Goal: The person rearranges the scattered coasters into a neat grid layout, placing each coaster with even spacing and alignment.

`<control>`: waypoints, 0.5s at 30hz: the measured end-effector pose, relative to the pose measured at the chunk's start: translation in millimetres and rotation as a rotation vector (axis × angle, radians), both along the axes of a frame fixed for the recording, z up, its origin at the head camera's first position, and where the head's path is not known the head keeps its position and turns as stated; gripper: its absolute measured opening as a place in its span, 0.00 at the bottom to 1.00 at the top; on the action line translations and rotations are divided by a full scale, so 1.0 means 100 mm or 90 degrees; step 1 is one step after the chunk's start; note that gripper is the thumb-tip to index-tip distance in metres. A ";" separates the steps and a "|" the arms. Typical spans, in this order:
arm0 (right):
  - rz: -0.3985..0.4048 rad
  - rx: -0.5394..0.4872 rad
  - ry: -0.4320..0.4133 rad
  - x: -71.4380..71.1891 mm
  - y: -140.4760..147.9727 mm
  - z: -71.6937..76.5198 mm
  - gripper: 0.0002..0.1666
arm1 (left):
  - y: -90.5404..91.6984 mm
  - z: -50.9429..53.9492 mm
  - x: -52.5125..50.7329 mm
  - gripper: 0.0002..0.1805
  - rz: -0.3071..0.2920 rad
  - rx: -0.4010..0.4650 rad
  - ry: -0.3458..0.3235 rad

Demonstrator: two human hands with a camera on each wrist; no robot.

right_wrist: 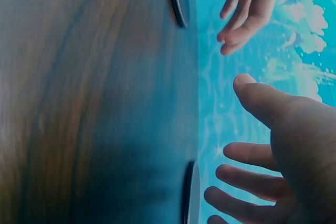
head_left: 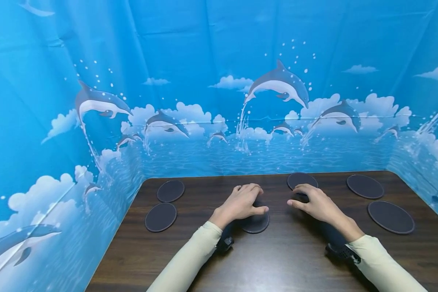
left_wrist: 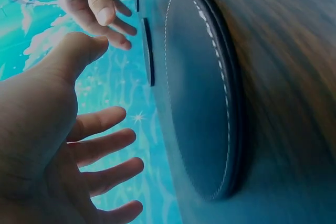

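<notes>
In the head view my left hand (head_left: 239, 204) hovers over a dark round coaster (head_left: 256, 223), palm down, thumb apart from the loosely bent fingers. The left wrist view shows that coaster (left_wrist: 202, 98) with pale stitching round its edge, a gap between it and the hand (left_wrist: 58, 140). My right hand (head_left: 319, 206) is held above the table, just in front of another round coaster (head_left: 302, 181) near the back edge. Relaxed, spread fingers show on the right hand (right_wrist: 283, 156) in the right wrist view. Neither hand holds anything.
Two round coasters, one (head_left: 170, 191) behind the other (head_left: 161, 217), lie at the left of the dark wooden table (head_left: 270, 267). Two more, one (head_left: 365, 186) behind the other (head_left: 391, 217), lie at the right. A blue dolphin-print curtain (head_left: 190, 154) surrounds the back and sides.
</notes>
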State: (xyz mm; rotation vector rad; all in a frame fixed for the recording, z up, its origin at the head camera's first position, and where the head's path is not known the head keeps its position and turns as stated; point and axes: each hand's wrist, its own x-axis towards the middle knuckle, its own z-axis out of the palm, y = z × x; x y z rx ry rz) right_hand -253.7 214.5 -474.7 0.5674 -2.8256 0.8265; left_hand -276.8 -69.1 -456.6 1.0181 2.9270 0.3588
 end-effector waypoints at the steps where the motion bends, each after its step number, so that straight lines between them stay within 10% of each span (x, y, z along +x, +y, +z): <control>1: -0.008 0.005 0.005 -0.01 0.02 0.00 0.37 | 0.02 -0.01 -0.02 0.33 -0.004 0.000 -0.002; 15: -0.048 0.050 0.023 -0.14 0.40 -0.04 0.34 | 0.36 -0.03 -0.21 0.34 -0.014 -0.003 -0.019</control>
